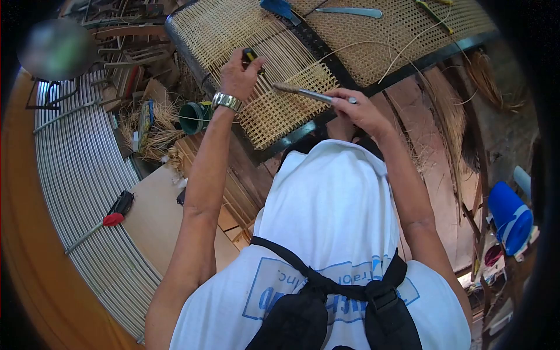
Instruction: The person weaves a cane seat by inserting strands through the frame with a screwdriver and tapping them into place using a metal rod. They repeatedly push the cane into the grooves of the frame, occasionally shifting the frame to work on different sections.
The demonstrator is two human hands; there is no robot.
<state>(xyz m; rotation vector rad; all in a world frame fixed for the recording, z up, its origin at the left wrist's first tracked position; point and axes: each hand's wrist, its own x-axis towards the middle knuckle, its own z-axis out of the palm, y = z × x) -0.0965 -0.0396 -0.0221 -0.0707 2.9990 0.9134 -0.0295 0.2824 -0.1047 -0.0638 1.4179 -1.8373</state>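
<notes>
A woven cane panel (pixel 280 114) in a dark frame lies in front of me, with a stretch of parallel strands crossing its middle. My left hand (pixel 240 76), with a metal watch at the wrist, is closed around a tool with a black-and-yellow handle (pixel 249 55), just above the strands. The tool's tip is hard to make out. From the right, my right hand (pixel 359 111) grips a brush (pixel 315 95) by its silver handle, and its tan bristle end points left over the weave.
A second cane panel (pixel 373 52) adjoins on the right, with a blue-handled tool (pixel 280 9), a pale blade (pixel 350 11) and loose strands on it. At left are a green bucket (pixel 191 118), straw scraps and corrugated sheeting (pixel 81 169). Fibre bundles (pixel 446 111) hang at right.
</notes>
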